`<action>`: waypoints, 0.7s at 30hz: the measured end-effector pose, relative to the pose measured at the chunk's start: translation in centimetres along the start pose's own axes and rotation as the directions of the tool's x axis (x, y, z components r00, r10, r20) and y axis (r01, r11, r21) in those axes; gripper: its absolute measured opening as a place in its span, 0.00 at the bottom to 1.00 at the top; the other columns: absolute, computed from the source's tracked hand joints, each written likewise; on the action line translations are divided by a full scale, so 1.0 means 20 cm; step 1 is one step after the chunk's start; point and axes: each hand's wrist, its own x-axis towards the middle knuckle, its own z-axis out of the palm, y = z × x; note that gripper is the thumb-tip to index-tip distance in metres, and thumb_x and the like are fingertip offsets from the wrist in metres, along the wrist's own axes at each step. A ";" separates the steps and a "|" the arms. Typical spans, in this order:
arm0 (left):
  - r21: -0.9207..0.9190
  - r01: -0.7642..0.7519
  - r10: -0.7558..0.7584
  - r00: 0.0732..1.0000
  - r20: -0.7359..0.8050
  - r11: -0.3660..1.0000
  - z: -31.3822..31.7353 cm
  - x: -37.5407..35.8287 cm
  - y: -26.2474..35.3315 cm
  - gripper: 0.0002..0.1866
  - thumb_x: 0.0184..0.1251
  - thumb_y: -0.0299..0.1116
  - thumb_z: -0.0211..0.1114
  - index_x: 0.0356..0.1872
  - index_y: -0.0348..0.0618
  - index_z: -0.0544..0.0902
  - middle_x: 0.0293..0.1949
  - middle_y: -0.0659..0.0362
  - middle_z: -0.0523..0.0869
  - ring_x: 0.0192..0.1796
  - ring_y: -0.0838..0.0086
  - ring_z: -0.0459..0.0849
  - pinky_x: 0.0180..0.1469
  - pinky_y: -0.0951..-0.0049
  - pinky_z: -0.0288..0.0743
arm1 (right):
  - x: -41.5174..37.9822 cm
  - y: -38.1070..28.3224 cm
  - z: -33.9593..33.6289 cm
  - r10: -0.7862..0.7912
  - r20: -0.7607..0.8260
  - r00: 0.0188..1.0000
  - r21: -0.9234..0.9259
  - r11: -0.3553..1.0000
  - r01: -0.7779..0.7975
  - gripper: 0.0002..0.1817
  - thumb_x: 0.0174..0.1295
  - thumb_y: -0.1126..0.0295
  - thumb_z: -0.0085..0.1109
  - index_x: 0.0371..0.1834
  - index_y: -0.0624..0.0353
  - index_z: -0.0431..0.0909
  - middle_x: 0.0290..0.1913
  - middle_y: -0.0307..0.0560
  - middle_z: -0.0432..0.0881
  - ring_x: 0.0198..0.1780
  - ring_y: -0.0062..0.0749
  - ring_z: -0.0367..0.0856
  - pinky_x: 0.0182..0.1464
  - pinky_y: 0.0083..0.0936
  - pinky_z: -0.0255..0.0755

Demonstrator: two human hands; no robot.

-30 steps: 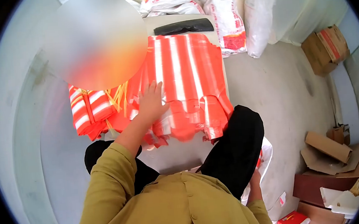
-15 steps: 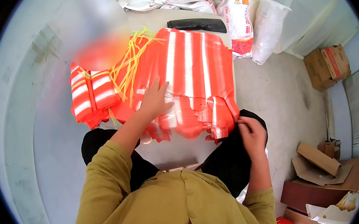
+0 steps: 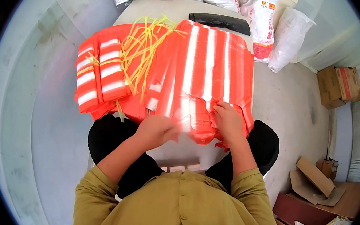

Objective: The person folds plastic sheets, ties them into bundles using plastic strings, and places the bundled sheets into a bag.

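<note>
A stack of red-and-white striped plastic bags (image 3: 216, 63) lies spread in front of me, its handle ends toward my lap. My right hand (image 3: 230, 119) is over the near part of the stack, fingers pinched on a plastic bag's edge. At the stack's near left corner, my left hand (image 3: 158, 131) has its fingers curled in; blur hides what they hold, if anything. Folded bundles of striped bags (image 3: 111, 67), tied with yellow strips, lie at the left. Loose yellow ties (image 3: 147, 47) are heaped between the bundles and the stack.
A black folded plastic piece (image 3: 219, 22) lies behind the stack on the pale table (image 3: 155, 8). White printed sacks (image 3: 262, 25) stand behind. On the floor at right are a cardboard box (image 3: 339, 86) and opened cartons (image 3: 314, 182). My knees flank the table's near edge.
My left hand has drawn back toward me from atop the stack, its fingers curling. My right hand has moved left from the stack's side onto its near part. The view has shifted slightly.
</note>
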 end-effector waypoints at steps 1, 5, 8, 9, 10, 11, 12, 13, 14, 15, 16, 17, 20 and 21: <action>-0.090 0.060 -0.063 0.997 -0.035 0.994 -0.01 0.02 0.00 0.10 0.69 0.29 0.71 0.49 0.42 0.89 0.44 0.55 0.89 0.54 0.63 0.87 0.56 0.62 0.79 | 0.00 0.01 -0.01 0.092 -0.014 0.996 0.135 0.987 -0.089 0.13 0.70 0.70 0.66 0.55 0.59 0.87 0.54 0.49 0.88 0.53 0.43 0.89 0.54 0.34 0.82; -0.617 0.045 -0.302 0.899 -0.318 0.785 0.06 0.16 -0.08 0.16 0.79 0.28 0.63 0.63 0.39 0.82 0.58 0.54 0.88 0.65 0.67 0.85 0.65 0.66 0.77 | 0.06 0.09 -0.06 0.391 0.056 0.919 0.640 0.692 -0.333 0.11 0.77 0.70 0.61 0.54 0.63 0.88 0.45 0.45 0.90 0.46 0.29 0.89 0.46 0.27 0.80; -0.771 0.036 -0.347 0.905 -0.244 0.636 0.04 0.27 -0.11 0.28 0.85 0.35 0.59 0.79 0.37 0.66 0.77 0.46 0.73 0.79 0.64 0.72 0.79 0.62 0.65 | 0.11 0.11 -0.10 0.430 0.112 0.896 0.797 0.500 -0.339 0.12 0.80 0.68 0.58 0.53 0.64 0.88 0.41 0.41 0.90 0.44 0.22 0.87 0.43 0.23 0.77; -0.824 0.024 -0.372 0.899 -0.229 0.566 0.03 0.31 -0.09 0.30 0.85 0.37 0.58 0.81 0.37 0.64 0.79 0.45 0.70 0.81 0.63 0.69 0.81 0.62 0.62 | 0.13 0.10 -0.12 0.423 0.121 0.898 0.823 0.464 -0.329 0.13 0.81 0.67 0.57 0.52 0.65 0.88 0.41 0.39 0.90 0.43 0.21 0.87 0.42 0.22 0.77; -0.849 0.021 -0.386 0.897 -0.217 0.528 0.03 0.35 -0.08 0.31 0.86 0.38 0.58 0.82 0.38 0.61 0.80 0.45 0.67 0.83 0.62 0.66 0.82 0.61 0.60 | 0.15 0.10 -0.13 0.422 0.111 0.900 0.837 0.449 -0.314 0.13 0.81 0.67 0.57 0.52 0.64 0.88 0.40 0.40 0.90 0.43 0.21 0.87 0.43 0.23 0.77; -0.873 0.019 -0.399 0.894 -0.204 0.488 0.04 0.39 -0.07 0.33 0.86 0.39 0.57 0.83 0.38 0.59 0.82 0.45 0.64 0.84 0.62 0.62 0.83 0.61 0.58 | 0.16 0.08 -0.14 0.421 0.103 0.901 0.850 0.434 -0.300 0.13 0.82 0.66 0.56 0.52 0.63 0.88 0.39 0.40 0.90 0.43 0.21 0.87 0.44 0.23 0.77; -0.894 0.015 -0.412 0.891 -0.190 0.447 0.04 0.43 -0.06 0.34 0.87 0.40 0.57 0.84 0.39 0.56 0.83 0.44 0.61 0.86 0.61 0.59 0.84 0.60 0.56 | 0.17 0.07 -0.14 0.421 0.094 0.902 0.862 0.418 -0.285 0.14 0.82 0.65 0.56 0.52 0.63 0.88 0.39 0.40 0.90 0.43 0.22 0.87 0.45 0.23 0.77; -0.904 0.004 -0.425 0.883 -0.196 0.427 0.04 0.46 -0.04 0.35 0.87 0.40 0.57 0.85 0.39 0.55 0.84 0.44 0.60 0.86 0.61 0.58 0.84 0.60 0.56 | 0.18 0.06 -0.15 0.420 0.099 0.902 0.873 0.398 -0.282 0.14 0.82 0.65 0.56 0.52 0.62 0.88 0.39 0.40 0.90 0.43 0.22 0.87 0.46 0.24 0.77; -0.913 -0.007 -0.437 0.876 -0.202 0.407 0.04 0.49 -0.02 0.35 0.87 0.40 0.56 0.85 0.40 0.53 0.84 0.44 0.59 0.86 0.61 0.57 0.84 0.60 0.56 | 0.18 0.05 -0.16 0.420 0.103 0.902 0.883 0.378 -0.277 0.14 0.82 0.64 0.56 0.52 0.62 0.88 0.40 0.40 0.91 0.43 0.22 0.87 0.47 0.24 0.77; -0.921 -0.019 -0.448 0.870 -0.206 0.388 0.03 0.52 -0.01 0.36 0.87 0.41 0.56 0.85 0.40 0.52 0.84 0.44 0.58 0.87 0.61 0.56 0.84 0.60 0.55 | 0.19 0.04 -0.17 0.422 0.105 0.900 0.893 0.358 -0.272 0.14 0.82 0.64 0.56 0.52 0.61 0.88 0.40 0.40 0.91 0.44 0.22 0.87 0.48 0.24 0.77; -0.929 -0.032 -0.478 0.851 -0.218 0.368 0.05 0.56 -0.04 0.38 0.86 0.41 0.58 0.86 0.40 0.51 0.83 0.44 0.60 0.85 0.61 0.60 0.82 0.60 0.59 | 0.19 0.04 -0.17 0.423 0.108 0.900 0.904 0.336 -0.266 0.14 0.82 0.63 0.56 0.52 0.61 0.88 0.41 0.40 0.91 0.44 0.22 0.87 0.48 0.24 0.77; -0.937 -0.045 -0.507 0.831 -0.228 0.348 0.09 0.60 -0.10 0.39 0.85 0.42 0.59 0.86 0.40 0.51 0.82 0.43 0.62 0.83 0.60 0.63 0.80 0.60 0.62 | 0.19 0.04 -0.18 0.424 0.110 0.899 0.914 0.313 -0.259 0.14 0.82 0.63 0.56 0.52 0.61 0.87 0.41 0.41 0.91 0.44 0.23 0.88 0.49 0.24 0.77; -0.975 -0.081 -0.544 0.819 -0.184 0.207 0.11 0.65 -0.11 0.40 0.84 0.40 0.62 0.86 0.41 0.50 0.75 0.45 0.71 0.75 0.64 0.72 0.75 0.63 0.69 | 0.19 0.07 -0.16 0.453 0.114 0.884 0.941 0.235 -0.242 0.13 0.82 0.64 0.57 0.53 0.62 0.87 0.41 0.43 0.91 0.43 0.24 0.88 0.48 0.25 0.80; -0.985 -0.093 -0.548 0.822 -0.158 0.145 0.11 0.65 -0.10 0.41 0.84 0.39 0.63 0.86 0.41 0.51 0.72 0.47 0.74 0.71 0.66 0.75 0.73 0.65 0.70 | 0.19 0.08 -0.14 0.465 0.117 0.878 0.950 0.206 -0.236 0.13 0.82 0.64 0.58 0.53 0.62 0.87 0.41 0.44 0.91 0.43 0.25 0.89 0.48 0.26 0.81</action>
